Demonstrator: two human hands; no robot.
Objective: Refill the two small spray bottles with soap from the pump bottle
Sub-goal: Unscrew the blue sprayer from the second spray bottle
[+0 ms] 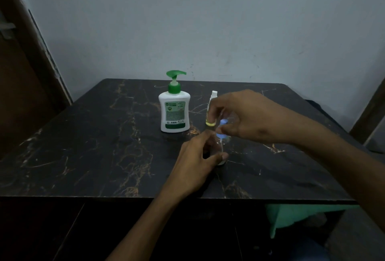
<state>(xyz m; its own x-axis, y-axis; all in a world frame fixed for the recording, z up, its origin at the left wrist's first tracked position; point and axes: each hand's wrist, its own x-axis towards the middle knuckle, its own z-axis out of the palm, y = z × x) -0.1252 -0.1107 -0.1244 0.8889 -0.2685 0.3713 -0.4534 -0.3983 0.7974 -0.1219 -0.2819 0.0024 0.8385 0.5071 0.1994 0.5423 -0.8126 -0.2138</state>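
Observation:
A white pump bottle [174,112] with a green pump head stands upright near the middle of the dark marble table [93,135]. Right of it stands a slim spray bottle [213,99] with a white top, partly hidden behind my right hand. In front, a small clear spray bottle [222,146] with a blue top [223,124] stands on the table. My left hand [198,156] grips its clear body. My right hand [245,117] pinches the blue top from above.
A grey wall rises behind the table. A brown door frame [31,62] stands at the left. Green cloth [295,217] shows under the table's front right edge.

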